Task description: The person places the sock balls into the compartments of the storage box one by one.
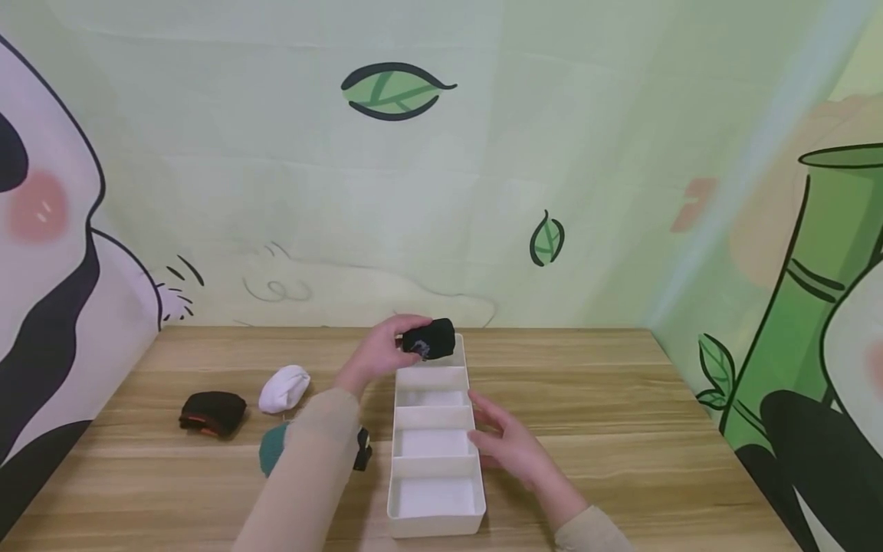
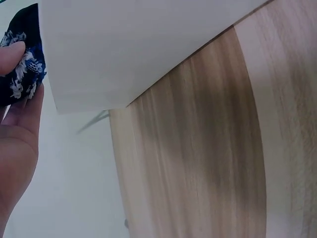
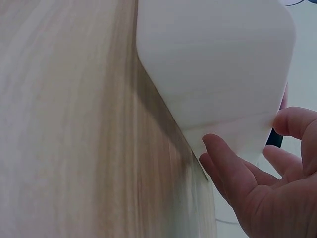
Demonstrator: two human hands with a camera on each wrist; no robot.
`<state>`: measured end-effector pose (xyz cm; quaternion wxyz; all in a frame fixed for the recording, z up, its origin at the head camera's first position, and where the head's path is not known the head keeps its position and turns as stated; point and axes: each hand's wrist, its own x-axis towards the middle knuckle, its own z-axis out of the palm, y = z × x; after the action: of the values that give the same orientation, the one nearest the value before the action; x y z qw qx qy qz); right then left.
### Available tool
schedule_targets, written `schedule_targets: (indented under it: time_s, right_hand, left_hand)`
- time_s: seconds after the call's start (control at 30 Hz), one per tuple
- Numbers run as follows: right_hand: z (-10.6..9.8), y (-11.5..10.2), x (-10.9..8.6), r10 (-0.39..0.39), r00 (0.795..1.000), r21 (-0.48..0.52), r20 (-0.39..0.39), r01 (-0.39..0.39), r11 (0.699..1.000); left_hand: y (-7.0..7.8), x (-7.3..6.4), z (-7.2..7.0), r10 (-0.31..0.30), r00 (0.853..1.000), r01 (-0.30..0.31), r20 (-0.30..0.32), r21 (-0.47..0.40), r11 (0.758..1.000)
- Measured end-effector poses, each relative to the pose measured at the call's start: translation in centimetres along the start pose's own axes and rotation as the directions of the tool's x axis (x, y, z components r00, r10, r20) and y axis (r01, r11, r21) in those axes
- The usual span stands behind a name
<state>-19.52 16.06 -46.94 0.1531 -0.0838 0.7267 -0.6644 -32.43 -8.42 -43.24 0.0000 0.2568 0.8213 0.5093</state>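
My left hand [image 1: 383,354] pinches a rolled black sock [image 1: 434,340] with a white and blue pattern, held over the far compartment of a white divided box [image 1: 436,526]. In the left wrist view the sock [image 2: 22,62] shows between thumb and fingers, beside the box's wall [image 2: 94,59]. Along the box's right side, my right hand [image 1: 509,445] has its fingers loosely extended at the wall. The right wrist view shows that hand [image 3: 262,178] by the wall and upper rim; firm contact is hard to tell. The nearer compartments hold nothing visible.
Left of the box lie a black rolled sock with orange trim [image 1: 212,414], a white one [image 1: 284,389] and a teal one [image 1: 272,451]. A dark bundle [image 1: 362,449] is partly hidden by the left sleeve. The wooden table [image 1: 586,383] meets a printed backdrop behind.
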Motion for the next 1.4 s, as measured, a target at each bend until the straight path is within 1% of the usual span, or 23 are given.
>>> schedule_targets:
  time_s: [0.13,0.27,0.37,0.47,0.77,0.93,1.13,1.2,1.4]
  right_hand:
    - [-0.06,0.04,0.01,-0.002,1.000,-0.003,-0.001,0.002,1.000]
    - [-0.02,0.07,-0.01,-0.002,1.000,0.001,-0.003,0.002,1.000]
    - [0.01,0.07,-0.03,-0.002,1.000,0.000,-0.007,0.002,1.000]
    - [0.01,0.05,-0.09,-0.005,1.000,-0.008,-0.011,0.005,1.000]
    - [-0.04,0.22,-0.11,-0.003,1.000,-0.022,-0.016,0.002,1.000]
    - [-0.13,0.28,-0.08,-0.004,1.000,-0.031,-0.011,0.004,1.000]
    - [-0.01,0.22,-0.11,-0.010,1.000,-0.015,-0.002,0.010,1.000]
    - [0.00,0.26,-0.09,-0.008,1.000,-0.009,0.001,0.008,1.000]
    - [-0.04,0.22,-0.08,-0.003,1.000,-0.010,-0.007,0.003,1.000]
  left_hand:
    - [-0.43,0.19,0.20,0.000,1.000,0.000,-0.006,0.009,1.000]
    - [-0.71,0.24,0.41,-0.012,1.000,0.013,-0.011,0.053,0.999]
    - [-0.77,0.19,0.50,-0.010,1.000,0.011,-0.012,0.096,0.995]
    - [-0.74,0.09,0.56,0.001,1.000,0.001,-0.012,0.121,0.993]
    - [-0.73,-0.16,0.72,-0.001,1.000,0.004,-0.020,0.149,0.989]
    - [-0.67,-0.14,0.77,0.008,1.000,-0.005,-0.015,0.167,0.986]
    - [-0.58,-0.13,0.88,-0.018,1.000,0.017,0.001,0.200,0.980]
    - [-0.57,-0.14,0.91,-0.018,1.000,0.016,0.007,0.205,0.979]
    - [-0.46,-0.12,1.04,0.038,0.999,-0.041,0.017,0.201,0.979]
